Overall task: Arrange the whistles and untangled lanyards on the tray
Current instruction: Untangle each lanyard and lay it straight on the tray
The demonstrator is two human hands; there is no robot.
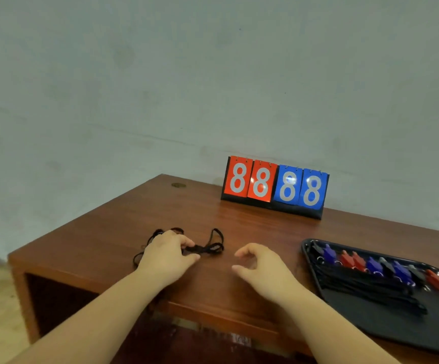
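Note:
A tangle of black lanyard cord lies on the wooden table, left of centre. My left hand rests on it and pinches the cord between thumb and fingers. My right hand hovers just right of the tangle, fingers curled apart, holding nothing. At the right a black tray holds a row of several whistles in blue, red and black, with their black lanyards laid out straight toward the front.
A flip scoreboard showing red 88 and blue 88 stands at the table's back edge against the wall. The wooden table ends close to my left arm, with floor beyond. A small round fitting sits near the far corner.

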